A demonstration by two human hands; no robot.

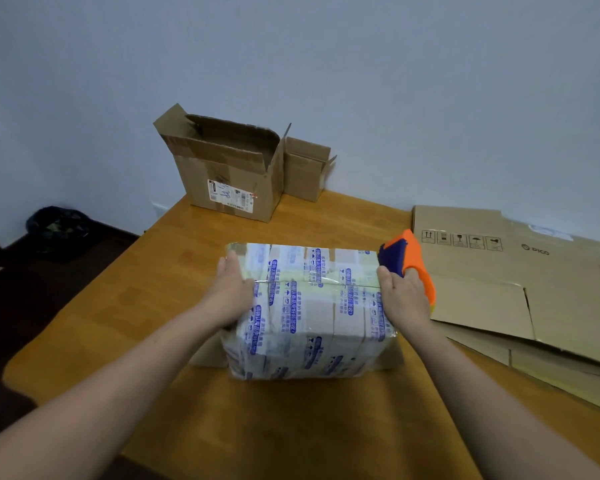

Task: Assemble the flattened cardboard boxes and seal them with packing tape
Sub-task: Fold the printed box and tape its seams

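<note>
A cardboard box wrapped in white tape with blue print stands in the middle of the wooden table, its lower flaps splayed out on the tabletop. My left hand presses flat against the box's left side, fingers straight. At the box's right top edge, my right hand grips an orange and blue tape dispenser. A strip of clear tape runs across the top seam between the two hands.
An open brown box with a shipping label stands at the table's far edge, a smaller open box beside it. Flattened cardboard sheets lie stacked on the right. A dark bin sits on the floor at left.
</note>
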